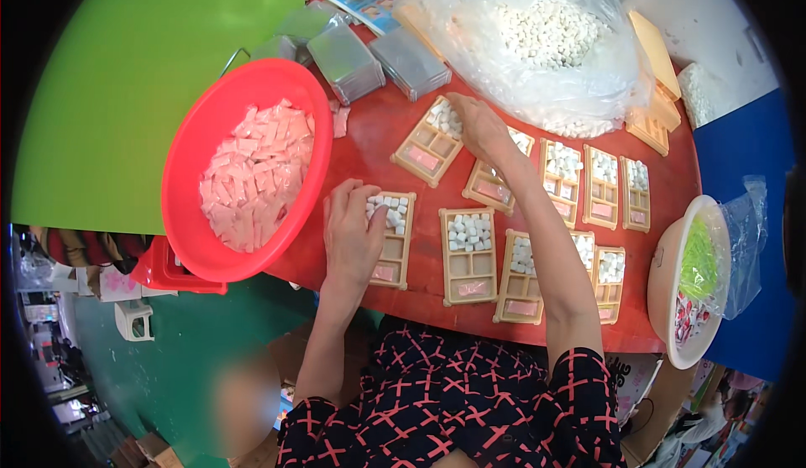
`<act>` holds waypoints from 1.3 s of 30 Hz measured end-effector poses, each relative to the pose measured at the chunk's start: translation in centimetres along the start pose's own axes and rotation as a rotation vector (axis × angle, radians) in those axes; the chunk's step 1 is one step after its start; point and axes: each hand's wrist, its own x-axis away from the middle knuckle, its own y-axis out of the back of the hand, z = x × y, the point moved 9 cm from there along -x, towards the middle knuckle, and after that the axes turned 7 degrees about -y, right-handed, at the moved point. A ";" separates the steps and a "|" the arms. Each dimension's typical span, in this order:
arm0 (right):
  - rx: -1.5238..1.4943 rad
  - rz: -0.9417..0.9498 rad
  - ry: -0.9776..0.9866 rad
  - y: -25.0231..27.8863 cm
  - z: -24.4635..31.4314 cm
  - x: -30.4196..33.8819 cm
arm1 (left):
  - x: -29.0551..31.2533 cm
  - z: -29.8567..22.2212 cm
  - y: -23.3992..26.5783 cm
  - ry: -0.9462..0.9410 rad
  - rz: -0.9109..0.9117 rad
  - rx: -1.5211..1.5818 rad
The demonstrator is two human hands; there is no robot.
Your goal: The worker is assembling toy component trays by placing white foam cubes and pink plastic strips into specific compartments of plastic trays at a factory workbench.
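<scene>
My left hand [348, 229] bends over the left side of a beige compartment tray [406, 254], its thumb apart from the fingers beside the small white cubes [395, 208]. It covers part of that tray. Farther off, my right hand [483, 132] reaches to the upper corner of a slanted compartment tray [403, 151]. Its fingers are bent together next to white cubes [445, 119]; what they grip, if anything, is hidden. Both trays have a pink packet in a near compartment. Another filled tray [469, 287] lies between my arms.
Several similar trays [635, 216] lie to the right on the red table [369, 153]. A red basin [317, 183] of pink packets stands left. Behind are a clear bag [470, 48] of white cubes and stacked clear boxes [340, 57]. A cream basin [663, 275] sits at the right edge.
</scene>
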 end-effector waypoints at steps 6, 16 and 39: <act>-0.080 0.051 0.026 -1.2 0.0 -0.6 | -3.2 -1.1 -0.7 -0.061 0.013 -0.008; 0.112 -0.617 0.220 13.8 -4.3 -0.8 | -12.1 -10.1 -5.7 -0.387 -0.011 0.009; 0.238 -0.410 -0.556 12.4 -19.2 -2.8 | -30.4 -10.5 -17.1 -0.404 -0.094 -0.099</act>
